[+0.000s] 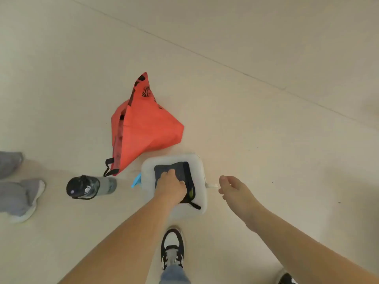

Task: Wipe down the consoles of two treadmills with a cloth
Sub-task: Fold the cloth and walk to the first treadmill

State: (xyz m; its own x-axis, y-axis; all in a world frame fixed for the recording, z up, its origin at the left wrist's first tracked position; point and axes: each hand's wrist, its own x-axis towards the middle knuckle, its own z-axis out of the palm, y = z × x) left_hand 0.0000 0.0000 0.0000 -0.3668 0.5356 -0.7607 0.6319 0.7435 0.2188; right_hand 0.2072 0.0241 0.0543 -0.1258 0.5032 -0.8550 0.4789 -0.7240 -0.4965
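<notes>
A dark fabric piece [180, 171] with a black zipped edge lies on a white padded case [200, 167] on the floor [266, 130], at the middle of the view; whether it is the wiping cloth or a small pouch cannot be told. The left hand [171, 186] grasps it, fingers curled onto its 10 o'clock corner and thumb against its top. At the case's 3 o'clock edge a white tab [212, 185] sticks out, and the right hand [232, 188] is loosely curled at its outer end; whether it pinches the tab or only touches it cannot be told. A blue piece [137, 179] pokes out at the case's 9 o'clock edge, partly hidden by it. A red bag [141, 128] with black print and black straps slumps at 11 o'clock, just beside the case. A water bottle [90, 186] with a black cap lies on its side at 9 o'clock, near the bag's straps. Farther out at 9 o'clock stand two grey shoes [20, 197]. At 6 o'clock a black-and-white shoe [172, 249] stands between the two forearms.
</notes>
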